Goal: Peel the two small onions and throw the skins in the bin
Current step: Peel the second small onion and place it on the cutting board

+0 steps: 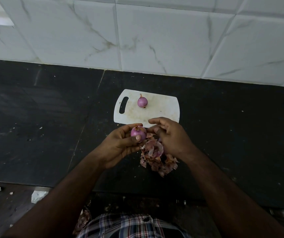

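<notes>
Gripping: left hand [120, 145] curls fingers and thumb round an onion [138, 133], above the counter [43, 117].
Right hand [168, 134]: fingers loosely bent beside that onion; whether they pinch skin, cannot tell.
Skins [155, 157]: heaped on the counter under the hands.
Second onion [142, 101]: peeled, on the board [162, 107].
Backdrop: tiles [155, 35].

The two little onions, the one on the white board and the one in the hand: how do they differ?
The onion on the board lies untouched on the white cutting board; the onion in the hand is held by the left hand above the dark counter. The held one has loose skin at its top; the other keeps only a thin stalk. Both are small, purple and glossy.
</notes>
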Tool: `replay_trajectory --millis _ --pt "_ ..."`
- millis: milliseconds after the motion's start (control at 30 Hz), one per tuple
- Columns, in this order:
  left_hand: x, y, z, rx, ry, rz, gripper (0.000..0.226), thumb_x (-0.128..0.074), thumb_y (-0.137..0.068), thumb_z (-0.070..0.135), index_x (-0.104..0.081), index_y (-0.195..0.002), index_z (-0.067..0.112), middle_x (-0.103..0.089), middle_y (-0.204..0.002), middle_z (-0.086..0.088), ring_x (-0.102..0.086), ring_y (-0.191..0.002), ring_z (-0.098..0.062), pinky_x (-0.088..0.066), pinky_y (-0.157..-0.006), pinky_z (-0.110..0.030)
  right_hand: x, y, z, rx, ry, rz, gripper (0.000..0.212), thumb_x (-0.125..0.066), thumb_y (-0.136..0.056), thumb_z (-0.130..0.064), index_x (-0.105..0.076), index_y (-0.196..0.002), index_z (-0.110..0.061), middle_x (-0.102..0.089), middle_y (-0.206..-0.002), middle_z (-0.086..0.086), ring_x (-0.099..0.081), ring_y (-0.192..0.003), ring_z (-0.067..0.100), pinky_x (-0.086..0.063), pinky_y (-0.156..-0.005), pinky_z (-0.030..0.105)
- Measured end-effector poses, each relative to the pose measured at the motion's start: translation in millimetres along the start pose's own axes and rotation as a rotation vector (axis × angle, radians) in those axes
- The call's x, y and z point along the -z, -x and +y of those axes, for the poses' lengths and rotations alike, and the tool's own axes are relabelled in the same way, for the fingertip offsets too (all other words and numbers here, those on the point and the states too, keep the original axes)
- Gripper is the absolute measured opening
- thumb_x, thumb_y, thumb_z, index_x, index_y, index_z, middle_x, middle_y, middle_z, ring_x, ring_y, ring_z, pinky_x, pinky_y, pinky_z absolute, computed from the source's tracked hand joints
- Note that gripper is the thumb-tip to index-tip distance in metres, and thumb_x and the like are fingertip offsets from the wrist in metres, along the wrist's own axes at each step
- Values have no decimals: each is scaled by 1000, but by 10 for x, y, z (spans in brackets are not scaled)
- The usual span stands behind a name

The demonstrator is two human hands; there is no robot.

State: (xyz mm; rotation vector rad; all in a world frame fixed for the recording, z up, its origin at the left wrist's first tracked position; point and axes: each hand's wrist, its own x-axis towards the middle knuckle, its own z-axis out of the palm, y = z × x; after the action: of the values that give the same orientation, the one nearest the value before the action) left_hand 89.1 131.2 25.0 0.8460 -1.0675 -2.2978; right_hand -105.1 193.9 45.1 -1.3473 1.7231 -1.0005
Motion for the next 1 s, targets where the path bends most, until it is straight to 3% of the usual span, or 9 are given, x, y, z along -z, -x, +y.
replay_trajectory --millis 100,233,367,500,633,900,1000 --pt "-13 -1 12 -20 -30 -20 53 -69 -85 3 -55 -136 4 -67 -118 -19 -69 -94 -24 -60 -72 -26 -3 5 -91 52 -4 -21 27 -65 -94 -22 -69 -121 -23 -71 -115 -9 -65 -106 -1 -54 -89 20" --pt "-39 10 17 -51 -88 -71 52 -65 -86 -2 -54 -137 4 -68 -116 -17 -70 -94 -21 -58 -74 -26 -32 -5 -134 62 -7 -36 25 -78 -83 -25 -75 -108 -26 -69 -104 -12 -64 -96 -2 -54 -74 15" --pt "-50 13 37 -61 -125 -79 56 -64 -83 -3 -53 -138 4 -69 -118 -16 -70 -98 -20 -58 -74 -25 -27 -36 -125 107 38 11 16 -79 -82 -19 -78 -98 -23 -72 -95 -9 -67 -92 4 -57 -86 31" --pt "-72 26 36 -74 -131 -87 55 -63 -83 -5 -55 -137 5 -70 -117 -14 -71 -93 -17 -57 -72 -23 1 -15 -132 66 -49 15 16 -70 -89 -11 -77 -98 -21 -75 -94 -8 -70 -92 5 -58 -88 37" --pt "-50 3 33 -83 -144 -94 53 -69 -85 -2 -57 -136 7 -68 -121 -19 -69 -99 -22 -57 -74 -25 -3 16 -137 88 -62 -41 19 -75 -86 -21 -77 -104 -22 -73 -101 -8 -67 -99 5 -57 -90 32" --pt "-12 0 5 -81 -181 -126 56 -66 -84 -5 -54 -138 5 -67 -125 -17 -68 -101 -21 -57 -77 -26 -18 2 -90 164 11 -4 16 -78 -81 -11 -78 -88 -26 -70 -88 -11 -66 -87 6 -55 -79 26" --pt "-8 17 1 -73 -164 -130 51 -63 -86 -5 -58 -135 6 -70 -118 -14 -69 -96 -18 -56 -73 -25 -6 22 -119 131 -54 -32 13 -72 -86 -6 -75 -89 -18 -71 -91 -3 -67 -85 8 -55 -69 21"
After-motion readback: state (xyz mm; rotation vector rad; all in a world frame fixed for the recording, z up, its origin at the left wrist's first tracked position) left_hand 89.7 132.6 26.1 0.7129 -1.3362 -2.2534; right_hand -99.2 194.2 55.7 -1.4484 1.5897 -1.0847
